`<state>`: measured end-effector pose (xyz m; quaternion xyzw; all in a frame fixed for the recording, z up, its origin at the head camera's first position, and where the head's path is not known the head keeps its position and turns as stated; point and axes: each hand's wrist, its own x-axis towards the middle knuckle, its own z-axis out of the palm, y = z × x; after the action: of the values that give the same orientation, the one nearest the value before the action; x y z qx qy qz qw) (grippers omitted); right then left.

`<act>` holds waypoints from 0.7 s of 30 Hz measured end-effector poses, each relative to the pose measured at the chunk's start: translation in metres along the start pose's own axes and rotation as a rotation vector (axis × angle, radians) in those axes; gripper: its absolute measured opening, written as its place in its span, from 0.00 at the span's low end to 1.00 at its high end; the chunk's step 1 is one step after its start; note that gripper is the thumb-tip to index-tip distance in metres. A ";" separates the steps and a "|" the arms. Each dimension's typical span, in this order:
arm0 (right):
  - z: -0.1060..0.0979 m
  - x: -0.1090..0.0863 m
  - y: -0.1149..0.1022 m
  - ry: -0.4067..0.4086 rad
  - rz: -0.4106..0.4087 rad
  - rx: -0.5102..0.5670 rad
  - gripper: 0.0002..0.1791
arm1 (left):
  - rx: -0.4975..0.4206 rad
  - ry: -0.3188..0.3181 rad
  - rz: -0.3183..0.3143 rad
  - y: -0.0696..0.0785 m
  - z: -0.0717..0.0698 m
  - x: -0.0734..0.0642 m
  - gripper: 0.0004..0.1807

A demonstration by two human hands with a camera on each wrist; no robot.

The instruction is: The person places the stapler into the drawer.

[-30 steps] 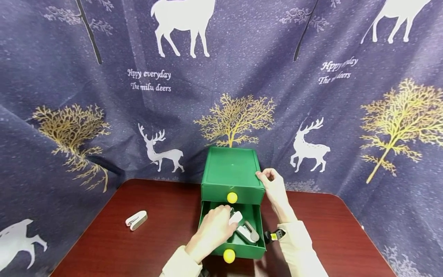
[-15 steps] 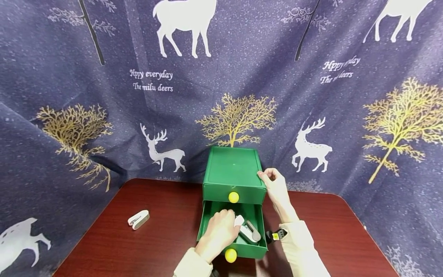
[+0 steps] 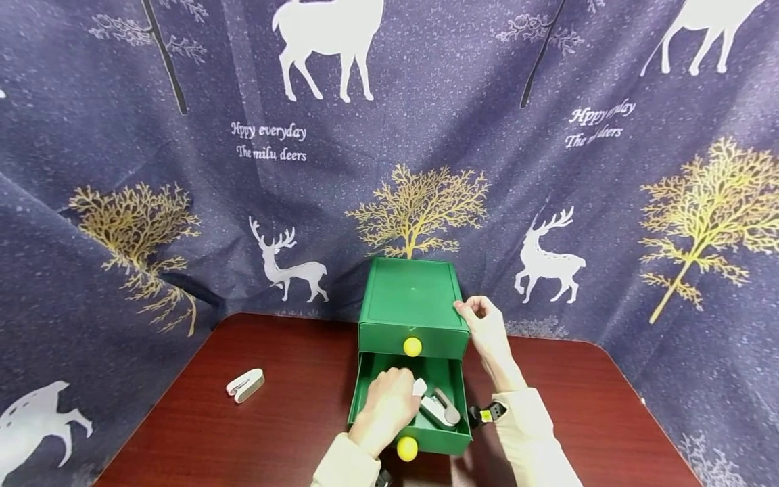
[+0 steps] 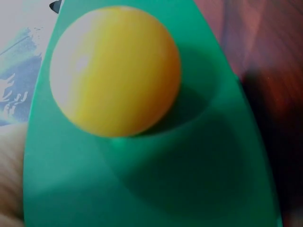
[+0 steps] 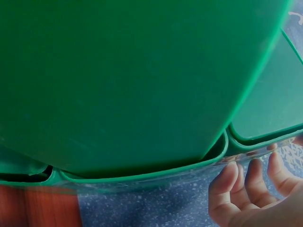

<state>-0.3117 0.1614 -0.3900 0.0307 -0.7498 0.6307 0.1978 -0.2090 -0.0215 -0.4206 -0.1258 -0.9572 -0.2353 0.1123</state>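
A small green drawer cabinet [image 3: 414,291] stands on the table, its lower drawer [image 3: 439,443] pulled out. My left hand [image 3: 389,399] reaches down into that drawer, fingers curled at a white stapler [image 3: 420,387] that it mostly hides. Beside it in the drawer lies a white and grey stapler [image 3: 441,409]. The left wrist view is filled by the lower drawer's yellow ball knob [image 4: 116,71] and green front. My right hand [image 3: 483,325] holds the cabinet's top right edge; in the right wrist view its bent fingers [image 5: 255,182] lie against the green rim.
Another white stapler [image 3: 246,385] lies on the left of the dark red table [image 3: 292,419]. The upper drawer, with its yellow knob [image 3: 412,347], is closed. A blue patterned cloth [image 3: 341,155] hangs right behind the cabinet.
My left hand has shifted slightly right and settled lower in the drawer; less of the white stapler under it shows. The right hand keeps its place at the cabinet's edge.
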 end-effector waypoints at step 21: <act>0.000 0.001 0.003 -0.003 -0.003 0.033 0.10 | 0.077 0.068 0.056 -0.001 -0.002 -0.004 0.14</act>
<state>-0.3136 0.1622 -0.3929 0.0361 -0.7396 0.6425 0.1973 -0.2056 -0.0247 -0.4201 -0.1403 -0.9572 -0.1991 0.1560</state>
